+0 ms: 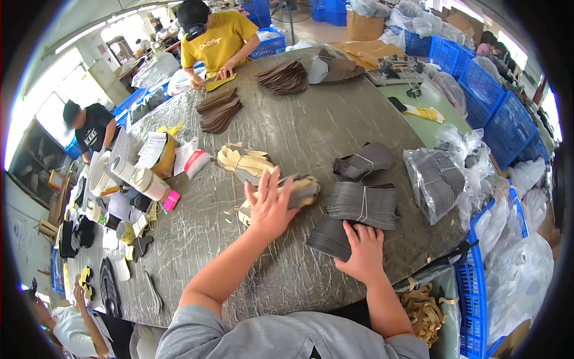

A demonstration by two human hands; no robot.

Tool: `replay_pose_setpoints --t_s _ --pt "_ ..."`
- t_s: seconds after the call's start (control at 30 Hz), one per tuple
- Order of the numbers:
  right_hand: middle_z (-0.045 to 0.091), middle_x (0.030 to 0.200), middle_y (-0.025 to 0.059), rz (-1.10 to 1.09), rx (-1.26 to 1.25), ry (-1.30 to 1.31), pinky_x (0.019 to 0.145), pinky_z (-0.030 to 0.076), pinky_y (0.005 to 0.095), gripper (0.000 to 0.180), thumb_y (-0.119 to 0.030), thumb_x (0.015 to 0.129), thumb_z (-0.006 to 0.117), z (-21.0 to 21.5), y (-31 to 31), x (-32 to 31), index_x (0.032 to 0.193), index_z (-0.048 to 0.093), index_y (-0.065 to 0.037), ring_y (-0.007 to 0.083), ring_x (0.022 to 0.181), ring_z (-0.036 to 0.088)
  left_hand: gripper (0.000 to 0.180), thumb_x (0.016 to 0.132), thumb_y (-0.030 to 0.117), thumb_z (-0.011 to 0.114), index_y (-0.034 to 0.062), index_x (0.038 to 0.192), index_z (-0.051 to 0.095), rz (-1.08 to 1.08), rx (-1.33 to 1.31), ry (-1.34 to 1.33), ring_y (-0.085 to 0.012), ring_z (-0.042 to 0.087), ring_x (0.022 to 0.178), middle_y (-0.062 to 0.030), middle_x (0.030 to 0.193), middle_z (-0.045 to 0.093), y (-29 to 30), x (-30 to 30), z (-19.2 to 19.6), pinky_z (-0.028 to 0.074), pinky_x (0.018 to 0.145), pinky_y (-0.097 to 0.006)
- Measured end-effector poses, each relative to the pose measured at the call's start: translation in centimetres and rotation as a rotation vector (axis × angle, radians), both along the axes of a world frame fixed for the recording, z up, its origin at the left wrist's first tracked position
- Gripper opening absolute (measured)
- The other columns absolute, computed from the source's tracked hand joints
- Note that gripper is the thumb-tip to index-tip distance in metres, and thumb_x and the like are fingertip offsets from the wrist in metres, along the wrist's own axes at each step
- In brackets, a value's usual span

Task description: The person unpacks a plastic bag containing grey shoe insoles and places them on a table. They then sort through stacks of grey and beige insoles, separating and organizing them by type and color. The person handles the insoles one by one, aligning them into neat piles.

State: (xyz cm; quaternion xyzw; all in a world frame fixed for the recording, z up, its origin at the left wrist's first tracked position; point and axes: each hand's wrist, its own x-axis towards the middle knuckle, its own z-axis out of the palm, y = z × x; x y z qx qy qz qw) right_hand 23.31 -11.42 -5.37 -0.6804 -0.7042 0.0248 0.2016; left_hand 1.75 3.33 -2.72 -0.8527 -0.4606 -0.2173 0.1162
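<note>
Gray banded stack [362,203] of cut pieces: located on the worktable [293,275], right of center, directly ahead of the right hand [363,251]. A white tie runs around it.

Hand state. The right hand lies palm down with its fingertips at the near edge of the banded stack and its thumb side at the lower gray stack [327,238]; whether it grips either cannot be determined. The left hand [269,203] is unclenched, fingers spread, over the cream-edged pieces [305,189]. These are blurred, and contact beneath the palm is hidden.

Adjacent items. The upper gray bundle [365,160] sits just beyond the banded stack and also carries a white tie. The pale bundle [246,160] lies beyond the left hand. Farther right, a bagged gray stack [435,182] rests in clear plastic.

Progress, as judged from the layout. Work appears partway through. Done: the banded stack and the upper gray bundle are tied, and one gray stack is bagged. Left: the lower gray stack shows no tie on its visible part, and the tied gray bundles remain unbagged. The condition of the cream-edged pieces cannot be confirmed.
</note>
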Motion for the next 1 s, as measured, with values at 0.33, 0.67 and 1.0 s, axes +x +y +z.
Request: replay_pose_setpoints --t_s 0.33,0.67,1.0 --pt "0.054 0.119 0.009 0.317 -0.051 0.072 0.1 0.032 0.0467 0.095 -0.032 0.054 0.083 1.3 0.7 -2.5 0.139 0.047 -0.01 0.027 0.114 0.05 0.079 0.072 0.041 0.079 0.0165 0.139 0.045 0.066 -0.094 0.111 -0.0305 0.043 0.129 -0.0109 0.137 0.048 9.8 -2.1 -2.7 0.024 0.11 -0.062" --pt "0.054 0.123 0.0117 0.41 -0.115 0.251 0.103 0.03 0.0448 0.103 -0.031 0.057 0.084 1.7 0.5 -6.4 0.144 0.036 -0.005 0.029 0.118 0.049 0.033 0.092 0.024 0.066 0.0013 0.115 0.065 -0.479 -0.968 -0.673 -0.0199 0.06 0.105 -0.0114 0.111 0.067 2.5 -5.6 -0.1 0.047 0.092 -0.036" --pt "0.048 0.131 0.0123 0.645 -0.134 0.08 0.103 0.032 0.0439 0.091 -0.026 0.054 0.082 0.6 1.2 -12.2 0.137 0.047 -0.011 0.0296 0.119 0.048 0.017 0.09 0.012 0.064 -0.0021 0.096 0.07 0.132 -1.282 -1.132 -0.0103 0.061 0.066 -0.0051 0.081 0.068 -6.4 -15.4 -5.0 0.05 0.058 -0.024"
